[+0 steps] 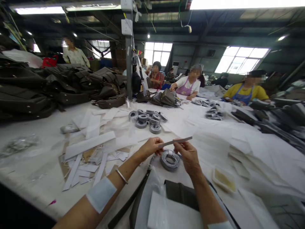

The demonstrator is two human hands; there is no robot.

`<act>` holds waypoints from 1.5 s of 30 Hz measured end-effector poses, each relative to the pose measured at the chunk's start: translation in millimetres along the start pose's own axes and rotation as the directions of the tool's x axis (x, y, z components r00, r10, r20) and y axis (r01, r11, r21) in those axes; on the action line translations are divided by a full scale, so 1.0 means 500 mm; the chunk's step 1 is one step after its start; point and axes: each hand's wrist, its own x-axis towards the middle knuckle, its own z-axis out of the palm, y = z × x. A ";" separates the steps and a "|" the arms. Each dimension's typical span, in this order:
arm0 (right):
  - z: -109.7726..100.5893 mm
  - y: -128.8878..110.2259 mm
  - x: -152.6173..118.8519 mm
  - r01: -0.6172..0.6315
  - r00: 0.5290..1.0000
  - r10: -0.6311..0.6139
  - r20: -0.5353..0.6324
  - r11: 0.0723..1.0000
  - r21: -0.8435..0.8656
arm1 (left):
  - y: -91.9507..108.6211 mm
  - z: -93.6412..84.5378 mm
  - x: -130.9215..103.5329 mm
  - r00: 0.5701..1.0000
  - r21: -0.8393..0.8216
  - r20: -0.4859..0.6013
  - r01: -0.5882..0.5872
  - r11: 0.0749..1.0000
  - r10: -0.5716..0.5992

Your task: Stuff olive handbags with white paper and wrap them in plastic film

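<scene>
A narrow grey strap (175,142) is stretched between my two hands above the table. My left hand (152,145) pinches its left end, and my right hand (187,152) grips it nearer the right, with a short end sticking out past the fingers. Just below lies a coiled grey strap (170,160) wrapped in clear film. Closest to me is a dark olive bag (179,194), partly covered by white sheeting and crossed by my right forearm. A dark strap (133,200) runs along the bag's left side.
Scattered white strips (89,144) cover the left of the table. Several coiled straps (149,119) lie in the middle. A pile of dark bags (59,84) stands back left. A small yellowish tray (223,179) sits at right. Co-workers (188,84) sit across the table.
</scene>
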 end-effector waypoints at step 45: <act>-0.031 0.050 0.006 0.479 0.877 -0.270 0.396 0.447 -0.756 | 0.010 0.020 0.052 0.998 0.051 -0.056 -0.011 0.999 0.014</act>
